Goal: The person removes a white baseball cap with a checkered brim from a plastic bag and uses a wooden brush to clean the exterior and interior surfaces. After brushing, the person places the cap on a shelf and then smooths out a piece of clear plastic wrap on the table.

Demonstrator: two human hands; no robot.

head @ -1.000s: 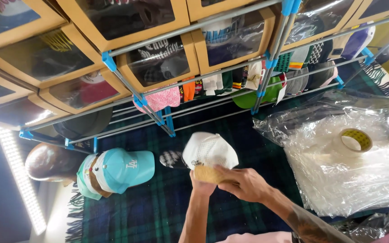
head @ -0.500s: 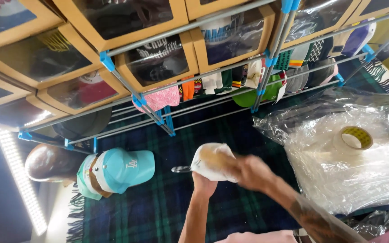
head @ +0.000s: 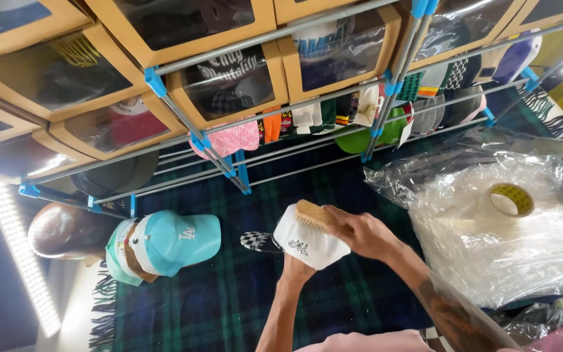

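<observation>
A person's left hand (head: 296,266) rises from the near edge and props up a white cap (head: 310,242), fingers hidden beneath the fabric, while the right hand (head: 365,233) closes around a wooden brush (head: 314,216) and presses its bristles onto the cap's top. The cap sits over the middle of a dark green plaid blanket (head: 229,293), with a checkered brim (head: 259,242) showing just left of it. To the right, a roll of tape (head: 509,200) lies on crumpled clear plastic sheeting (head: 509,248). To the left, a turquoise cap (head: 180,240) tops a short stack of caps, just beside a round brown hat (head: 60,231). Beyond them, a metal rack with blue joints (head: 242,171) carries hanging caps in pink, orange and green. Farthest off, cardboard boxes with clear windows (head: 229,81) hold more caps across the top of the scene.
</observation>
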